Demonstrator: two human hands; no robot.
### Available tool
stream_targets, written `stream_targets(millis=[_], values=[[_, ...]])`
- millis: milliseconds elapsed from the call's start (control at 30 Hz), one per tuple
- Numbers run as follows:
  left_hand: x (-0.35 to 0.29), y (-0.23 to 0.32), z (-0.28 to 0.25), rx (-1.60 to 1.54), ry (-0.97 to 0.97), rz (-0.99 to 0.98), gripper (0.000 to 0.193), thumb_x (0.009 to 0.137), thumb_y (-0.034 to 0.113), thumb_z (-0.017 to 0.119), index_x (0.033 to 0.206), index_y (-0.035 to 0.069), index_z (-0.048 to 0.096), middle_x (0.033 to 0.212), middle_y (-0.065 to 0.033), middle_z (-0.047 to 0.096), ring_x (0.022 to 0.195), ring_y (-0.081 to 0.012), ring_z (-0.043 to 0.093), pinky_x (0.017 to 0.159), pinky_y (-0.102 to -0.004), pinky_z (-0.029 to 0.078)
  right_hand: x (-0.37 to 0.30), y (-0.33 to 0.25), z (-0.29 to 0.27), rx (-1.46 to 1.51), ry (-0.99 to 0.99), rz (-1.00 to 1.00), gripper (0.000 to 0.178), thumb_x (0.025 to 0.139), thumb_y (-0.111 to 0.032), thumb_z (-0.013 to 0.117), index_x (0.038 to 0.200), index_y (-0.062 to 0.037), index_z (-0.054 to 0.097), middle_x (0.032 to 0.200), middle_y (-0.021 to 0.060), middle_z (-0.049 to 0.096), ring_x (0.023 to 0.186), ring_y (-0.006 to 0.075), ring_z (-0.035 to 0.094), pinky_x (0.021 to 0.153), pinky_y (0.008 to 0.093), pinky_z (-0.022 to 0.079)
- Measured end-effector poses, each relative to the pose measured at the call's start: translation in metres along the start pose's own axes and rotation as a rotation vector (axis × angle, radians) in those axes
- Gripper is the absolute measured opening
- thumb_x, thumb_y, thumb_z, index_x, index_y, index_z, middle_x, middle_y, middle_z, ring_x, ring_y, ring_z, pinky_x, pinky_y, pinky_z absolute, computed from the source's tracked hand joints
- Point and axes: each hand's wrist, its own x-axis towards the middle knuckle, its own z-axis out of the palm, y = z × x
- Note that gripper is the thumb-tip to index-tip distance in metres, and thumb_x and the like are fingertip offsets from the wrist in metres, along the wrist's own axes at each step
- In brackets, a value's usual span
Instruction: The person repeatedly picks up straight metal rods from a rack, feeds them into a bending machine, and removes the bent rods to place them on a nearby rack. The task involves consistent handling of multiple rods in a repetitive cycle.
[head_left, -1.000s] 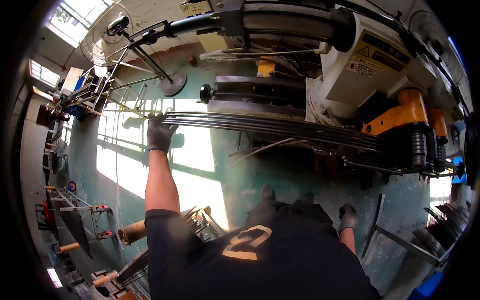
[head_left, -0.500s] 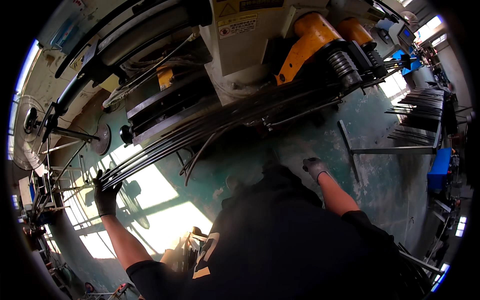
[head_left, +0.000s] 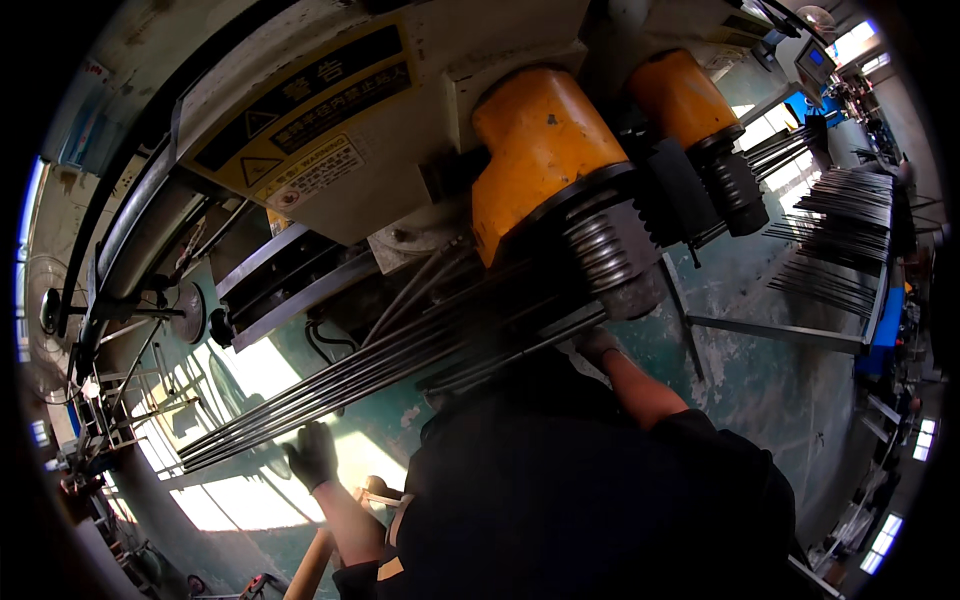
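A bundle of long dark metal rods (head_left: pixel 330 385) slants across in front of me, its near ends sticking out at the lower left. My left hand (head_left: pixel 313 455), in a dark glove, is just below these rods. Its fingers look stretched out and hold nothing; whether they touch the lowest rod I cannot tell. My right hand (head_left: pixel 597 345), in a grey glove, is close beneath the ribbed metal cylinder (head_left: pixel 603 250) under an orange housing (head_left: pixel 545 140). A rod and shadow hide its fingers, so its grip does not show.
A large pale machine (head_left: pixel 330 120) with warning labels overhangs the rods. A second orange housing (head_left: pixel 685 95) is farther right. At the right, a metal rack (head_left: pixel 780 335) carries many thin rods (head_left: pixel 845 235). A standing fan (head_left: pixel 50 300) is at the far left.
My left hand has come off the rod ends and moved right, toward my body. My right hand has moved slightly left and up to the machine. My view has shifted closer to the machine.
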Motion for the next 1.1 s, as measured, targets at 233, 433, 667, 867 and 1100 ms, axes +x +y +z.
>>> stream_targets(millis=[233, 433, 667, 867, 1100], values=[[-0.008, -0.219, -0.026, 1.096, -0.561, 0.082, 0.03, 0.104, 0.016, 0.058, 0.128, 0.001, 0.066, 0.138, -0.0134, 0.067, 0.123, -0.0231, 0.065, 0.097, -0.0418, 0.056, 0.045, 0.047, -0.101, -0.095, 0.047, -0.046, 0.036, 0.096, -0.035, 0.062, 0.113, -0.0084, 0.079, 0.123, 0.0202, 0.074, 0.117, 0.0389, 0.069, 0.101, 0.0477, 0.052], [-0.069, -0.191, 0.057, 1.407, -0.397, 0.075, 0.038, 0.105, 0.015, 0.059, 0.14, 0.0, 0.057, 0.135, -0.0222, 0.063, 0.112, -0.0301, 0.067, 0.088, -0.0393, 0.059, 0.068, 0.045, -0.083, -0.104, 0.203, -0.201, 0.039, 0.096, -0.038, 0.062, 0.115, -0.0078, 0.079, 0.124, 0.0205, 0.074, 0.118, 0.0389, 0.068, 0.102, 0.0477, 0.052], [-0.077, -0.186, 0.089, 2.15, -0.59, 0.621, 0.033, 0.104, 0.02, 0.056, 0.133, 0.005, 0.061, 0.131, -0.016, 0.067, 0.116, -0.027, 0.065, 0.097, -0.041, 0.054, -0.028, 0.034, -0.056, 0.164, 0.115, 0.041, 0.046, 0.096, -0.043, 0.062, 0.119, -0.0069, 0.078, 0.124, 0.0221, 0.073, 0.118, 0.0384, 0.069, 0.103, 0.0471, 0.052], [0.006, -0.199, -0.009, 1.7, -1.205, 0.263, 0.03, 0.106, 0.02, 0.046, 0.129, 0.01, 0.062, 0.141, -0.0129, 0.062, 0.131, -0.0219, 0.057, 0.11, -0.0475, 0.045, -0.118, 0.055, -0.028, 0.345, 0.216, 0.21, 0.048, 0.09, -0.046, 0.068, 0.113, -0.0057, 0.08, 0.11, 0.0201, 0.077, 0.106, 0.0369, 0.073, 0.096, 0.0448, 0.054], [-0.046, -0.183, 0.051, 2.316, -1.408, 1.712, 0.024, 0.097, 0.018, 0.056, 0.116, 0.014, 0.07, 0.128, -0.0075, 0.067, 0.131, -0.0269, 0.058, 0.11, -0.0431, 0.045, -0.169, 0.03, -0.058, 0.61, 0.451, 0.179, 0.039, 0.093, -0.038, 0.069, 0.113, -0.0063, 0.079, 0.113, 0.0208, 0.076, 0.11, 0.0375, 0.072, 0.096, 0.0443, 0.054]])
